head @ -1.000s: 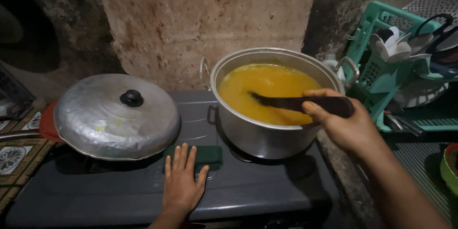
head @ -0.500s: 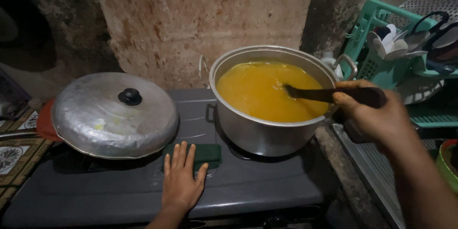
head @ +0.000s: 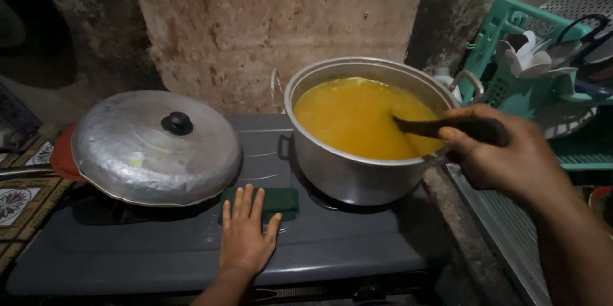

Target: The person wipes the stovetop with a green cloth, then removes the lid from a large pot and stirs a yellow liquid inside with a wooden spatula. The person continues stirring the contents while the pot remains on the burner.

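A steel pot (head: pixel 357 172) full of yellow-orange soup (head: pixel 357 118) stands on the right burner of a grey stove (head: pixel 159 248). My right hand (head: pixel 504 153) grips the handle of a dark ladle (head: pixel 421 127) whose end dips into the soup at the pot's right side. My left hand (head: pixel 246 236) lies flat, fingers spread, on the stove top, its fingertips on a folded green cloth (head: pixel 278 201) in front of the pot. On the left burner sits a red pan covered by a round metal lid (head: pixel 156 149) with a black knob.
A teal plastic dish rack (head: pixel 530 63) with white spoons and utensils stands to the right of the pot. A stained wall rises right behind the stove. A patterned cloth (head: pixel 19 201) covers the surface at the left. A ribbed metal surface (head: pixel 504 236) borders the stove's right side.
My right hand has pulled the ladle from the pot's middle to its right rim. My left hand stays flat on the stove.
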